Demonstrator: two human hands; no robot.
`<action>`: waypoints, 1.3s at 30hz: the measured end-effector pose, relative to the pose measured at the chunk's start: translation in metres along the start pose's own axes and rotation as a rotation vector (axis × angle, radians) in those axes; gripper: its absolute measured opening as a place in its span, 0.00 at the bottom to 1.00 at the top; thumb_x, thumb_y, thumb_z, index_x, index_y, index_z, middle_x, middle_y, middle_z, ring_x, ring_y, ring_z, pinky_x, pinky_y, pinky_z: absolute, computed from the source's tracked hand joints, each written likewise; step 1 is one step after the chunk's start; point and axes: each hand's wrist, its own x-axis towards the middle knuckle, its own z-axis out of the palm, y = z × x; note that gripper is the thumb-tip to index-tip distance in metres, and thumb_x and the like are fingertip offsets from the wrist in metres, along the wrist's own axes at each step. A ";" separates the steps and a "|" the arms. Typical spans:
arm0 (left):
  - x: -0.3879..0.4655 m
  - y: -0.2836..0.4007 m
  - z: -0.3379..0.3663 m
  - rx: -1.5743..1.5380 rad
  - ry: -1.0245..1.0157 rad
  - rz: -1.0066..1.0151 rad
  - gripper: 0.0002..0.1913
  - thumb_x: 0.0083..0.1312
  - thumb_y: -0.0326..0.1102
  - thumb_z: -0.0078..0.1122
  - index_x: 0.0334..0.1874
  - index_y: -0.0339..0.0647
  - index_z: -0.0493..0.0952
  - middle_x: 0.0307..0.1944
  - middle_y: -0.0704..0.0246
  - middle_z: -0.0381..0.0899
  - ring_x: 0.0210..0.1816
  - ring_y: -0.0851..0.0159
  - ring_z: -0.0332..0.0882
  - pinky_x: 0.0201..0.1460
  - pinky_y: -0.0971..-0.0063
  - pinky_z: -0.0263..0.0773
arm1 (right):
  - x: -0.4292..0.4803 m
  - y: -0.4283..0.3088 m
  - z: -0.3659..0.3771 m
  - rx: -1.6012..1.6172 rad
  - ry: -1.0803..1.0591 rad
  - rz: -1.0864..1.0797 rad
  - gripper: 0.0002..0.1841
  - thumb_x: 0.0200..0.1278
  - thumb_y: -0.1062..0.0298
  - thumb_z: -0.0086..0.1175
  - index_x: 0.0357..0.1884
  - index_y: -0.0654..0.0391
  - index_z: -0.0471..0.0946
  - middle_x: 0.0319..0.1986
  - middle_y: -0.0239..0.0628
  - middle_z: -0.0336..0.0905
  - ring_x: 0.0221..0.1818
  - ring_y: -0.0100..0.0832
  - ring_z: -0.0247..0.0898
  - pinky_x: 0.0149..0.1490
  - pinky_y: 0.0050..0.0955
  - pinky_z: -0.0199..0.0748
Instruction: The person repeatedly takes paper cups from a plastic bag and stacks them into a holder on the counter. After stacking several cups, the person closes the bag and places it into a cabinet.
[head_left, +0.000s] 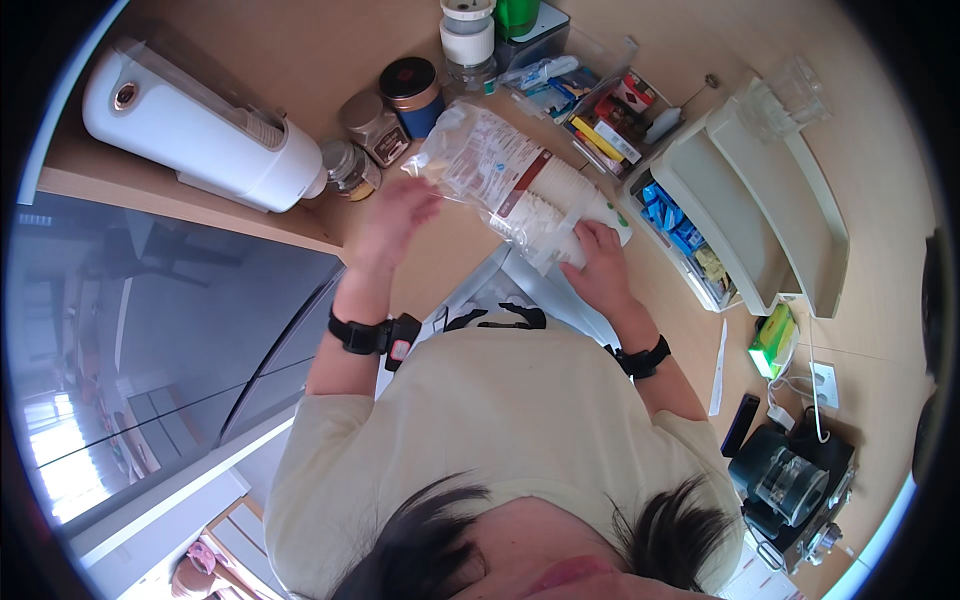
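A clear plastic bag of stacked white paper cups (529, 176) lies slantwise on the wooden counter in front of me. My right hand (600, 262) grips the bag's near right end, thumb below and fingers over the top. At the bag's loose, crumpled left end is my left hand (405, 210), blurred, its fingers curled. Whether it touches the plastic I cannot tell. To the left, a white cup dispenser (202, 127) shows a stack of cups through its clear window.
Behind the bag stand a blue canister (412, 97), a brown-labelled jar (375, 127) and a small glass jar (350, 171). Clear bins (611, 124) hold small packets. At right are a beige tiered organizer (750, 202), a tissue pack (776, 341) and a black coffee machine (795, 480).
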 end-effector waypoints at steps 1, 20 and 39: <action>0.007 -0.016 -0.002 0.031 -0.054 -0.137 0.13 0.66 0.30 0.55 0.51 0.33 0.72 0.46 0.62 0.78 0.49 0.63 0.76 0.51 0.72 0.74 | -0.001 0.002 0.003 0.007 0.029 -0.026 0.32 0.44 0.67 0.66 0.55 0.60 0.72 0.50 0.46 0.69 0.55 0.47 0.64 0.59 0.40 0.66; 0.069 -0.106 0.065 -0.281 0.063 -0.173 0.07 0.66 0.33 0.57 0.38 0.34 0.76 0.32 0.64 0.77 0.33 0.67 0.75 0.35 0.74 0.72 | 0.008 0.014 0.014 0.208 -0.065 0.013 0.38 0.44 0.70 0.62 0.64 0.55 0.65 0.47 0.46 0.65 0.49 0.47 0.68 0.54 0.37 0.71; 0.050 -0.093 0.093 1.012 0.277 0.447 0.12 0.63 0.39 0.55 0.30 0.35 0.75 0.30 0.51 0.80 0.35 0.44 0.79 0.38 0.53 0.71 | 0.054 0.018 -0.017 0.633 -0.557 0.130 0.50 0.49 0.61 0.66 0.74 0.52 0.50 0.64 0.42 0.63 0.64 0.38 0.61 0.67 0.29 0.57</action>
